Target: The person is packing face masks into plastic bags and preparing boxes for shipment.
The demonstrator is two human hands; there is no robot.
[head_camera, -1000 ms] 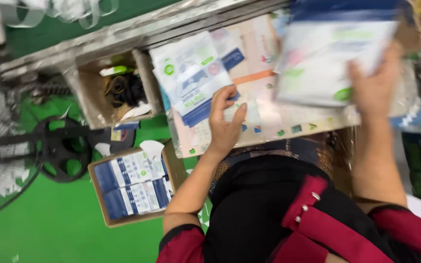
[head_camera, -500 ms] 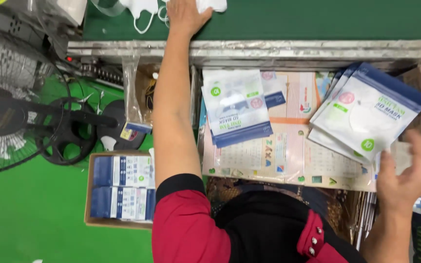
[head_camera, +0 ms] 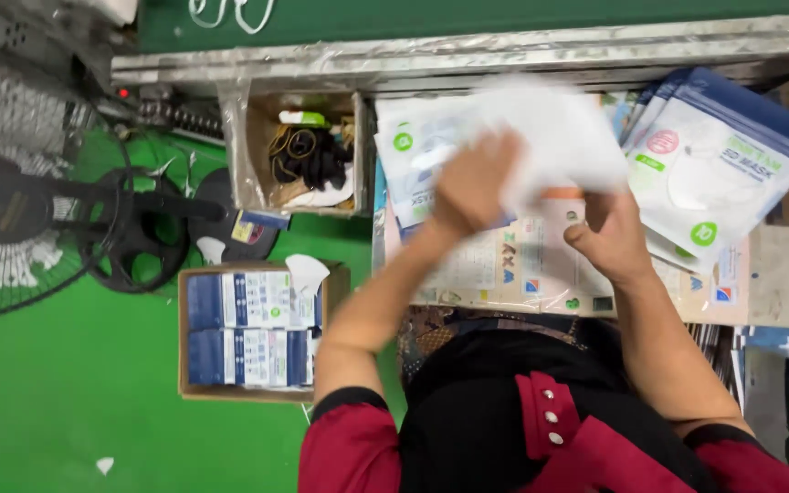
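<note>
Both hands are meeting over the worktop's (head_camera: pixel 778 274) middle: left hand (head_camera: pixel 470 187) and right hand (head_camera: pixel 609 239) are gripping a blurred white mask (head_camera: pixel 559 137). Pouch stack (head_camera: pixel 723 169) is lying toward the right edge; cardboard bin (head_camera: pixel 250 151) is hanging at the left edge.

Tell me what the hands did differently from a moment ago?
The left hand came back from the green belt and now holds a blurred white mask over the work surface. The right hand moved in from the side to meet it. The stack of pouches, cardboard box of packs and fan stayed put.
</note>
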